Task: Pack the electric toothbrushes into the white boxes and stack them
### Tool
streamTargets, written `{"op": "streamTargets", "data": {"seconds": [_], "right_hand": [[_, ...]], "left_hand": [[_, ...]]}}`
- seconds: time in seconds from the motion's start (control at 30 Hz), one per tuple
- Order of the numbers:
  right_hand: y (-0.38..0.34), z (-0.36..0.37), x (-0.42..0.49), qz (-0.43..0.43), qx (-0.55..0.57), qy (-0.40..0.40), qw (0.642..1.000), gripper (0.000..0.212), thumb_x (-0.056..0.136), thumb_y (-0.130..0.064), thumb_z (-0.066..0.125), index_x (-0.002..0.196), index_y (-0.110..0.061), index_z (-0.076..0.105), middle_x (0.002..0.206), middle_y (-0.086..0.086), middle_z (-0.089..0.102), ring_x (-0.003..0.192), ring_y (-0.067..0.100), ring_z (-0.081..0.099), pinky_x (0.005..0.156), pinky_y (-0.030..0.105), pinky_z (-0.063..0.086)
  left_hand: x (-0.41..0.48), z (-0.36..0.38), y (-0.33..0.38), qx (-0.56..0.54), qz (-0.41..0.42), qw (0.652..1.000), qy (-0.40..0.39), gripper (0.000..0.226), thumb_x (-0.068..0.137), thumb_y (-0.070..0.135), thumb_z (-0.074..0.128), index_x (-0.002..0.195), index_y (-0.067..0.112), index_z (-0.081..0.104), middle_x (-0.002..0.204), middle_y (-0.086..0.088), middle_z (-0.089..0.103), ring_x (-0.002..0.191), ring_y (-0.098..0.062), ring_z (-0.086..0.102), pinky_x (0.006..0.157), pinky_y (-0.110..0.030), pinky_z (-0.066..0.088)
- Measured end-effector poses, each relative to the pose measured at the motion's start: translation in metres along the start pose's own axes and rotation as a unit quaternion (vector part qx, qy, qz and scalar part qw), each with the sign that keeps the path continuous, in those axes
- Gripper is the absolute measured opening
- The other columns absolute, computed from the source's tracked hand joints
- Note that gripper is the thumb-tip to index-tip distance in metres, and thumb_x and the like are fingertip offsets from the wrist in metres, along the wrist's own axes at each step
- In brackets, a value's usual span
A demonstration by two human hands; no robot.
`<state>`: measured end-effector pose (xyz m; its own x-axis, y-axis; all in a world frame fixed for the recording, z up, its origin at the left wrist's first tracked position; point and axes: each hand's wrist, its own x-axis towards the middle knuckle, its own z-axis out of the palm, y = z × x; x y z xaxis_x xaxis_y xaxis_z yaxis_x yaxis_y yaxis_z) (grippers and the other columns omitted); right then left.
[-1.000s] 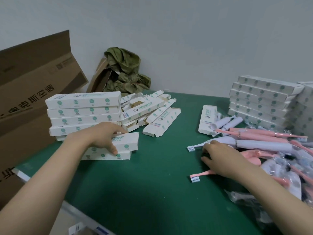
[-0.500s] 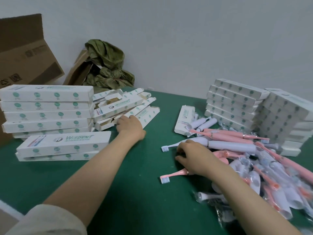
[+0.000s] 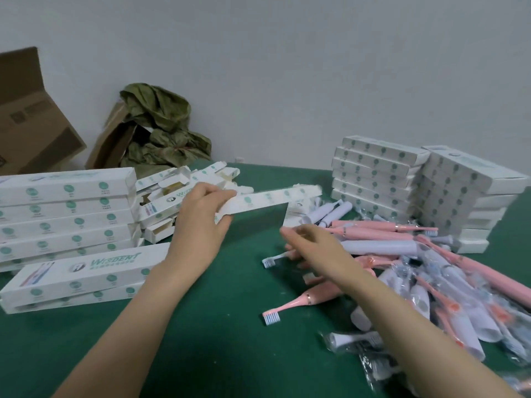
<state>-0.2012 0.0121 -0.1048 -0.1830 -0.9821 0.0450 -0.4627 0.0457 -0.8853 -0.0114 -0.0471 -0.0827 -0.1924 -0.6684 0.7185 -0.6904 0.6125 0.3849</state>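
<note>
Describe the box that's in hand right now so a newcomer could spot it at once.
On the green table, look between the left box stack and the toothbrush pile. There the left hand grips one end of a long white box with green dots. It alone is lifted off the table, slanting up toward the right.

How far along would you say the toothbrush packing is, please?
Closed white boxes stand in a left stack and a right stack, seemingly packed. The left hand holds one box above the table; the right hand, blurred, hovers over the heap of toothbrushes. That heap and the pile of empty boxes remain.
</note>
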Motion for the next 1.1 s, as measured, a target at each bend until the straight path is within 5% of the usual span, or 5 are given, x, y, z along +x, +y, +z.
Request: {"op": "streamTargets", "data": {"seconds": [0.17,0.5,0.7,0.87,1.1], "right_hand": [[-0.019,-0.015,0.001,0.121,0.556,-0.066,0.820,0.053,0.064,-0.033,0.074,0.106,-0.005,0.057,0.092,0.011,0.072,0.082,0.021,0.072,0.068,0.030,0.059],[-0.026,-0.008,-0.007,0.155,0.682,-0.012,0.714,0.022,0.088,-0.005,0.056,0.109,-0.002,0.058,0.091,0.018,0.071,0.080,0.026,0.071,0.064,0.038,0.059],[-0.043,-0.038,-0.015,0.193,0.475,-0.181,0.840,0.031,0.084,-0.027,0.059,0.090,0.003,0.065,0.078,0.018,0.070,0.063,0.025,0.070,0.054,0.030,0.059],[-0.061,-0.054,-0.017,-0.002,0.361,-0.016,0.932,0.026,0.096,-0.024,0.048,0.086,-0.008,0.065,0.074,0.005,0.070,0.065,0.013,0.066,0.064,0.022,0.057],[-0.061,-0.029,-0.028,-0.199,0.161,0.079,0.964,0.031,0.101,-0.034,0.037,0.120,-0.035,0.062,0.104,-0.023,0.065,0.100,-0.006,0.058,0.093,0.024,0.045]], "left_hand": [[-0.024,-0.009,0.019,-0.065,0.129,0.988,0.050,0.053,0.061,-0.019,0.073,0.108,0.005,0.070,0.097,-0.010,0.058,0.090,-0.005,0.046,0.081,-0.006,0.036],[-0.015,0.002,0.021,-0.383,-0.086,0.919,-0.033,0.089,0.049,0.031,0.084,0.125,0.040,0.037,0.125,0.022,0.042,0.115,0.005,0.051,0.096,-0.012,0.039],[0.020,-0.024,0.043,-0.511,-0.018,0.846,0.151,0.063,0.062,0.015,0.081,0.115,0.022,0.048,0.112,0.000,0.056,0.107,-0.010,0.059,0.092,-0.025,0.047],[0.026,-0.026,0.072,-0.264,0.084,0.949,0.149,0.047,0.065,0.019,0.078,0.107,0.024,0.058,0.100,0.017,0.061,0.091,-0.002,0.060,0.081,-0.020,0.049],[0.006,0.002,0.087,-0.239,0.111,0.963,0.052,0.042,0.062,0.019,0.075,0.104,0.016,0.065,0.097,0.010,0.066,0.089,-0.007,0.061,0.081,-0.028,0.050]]}}
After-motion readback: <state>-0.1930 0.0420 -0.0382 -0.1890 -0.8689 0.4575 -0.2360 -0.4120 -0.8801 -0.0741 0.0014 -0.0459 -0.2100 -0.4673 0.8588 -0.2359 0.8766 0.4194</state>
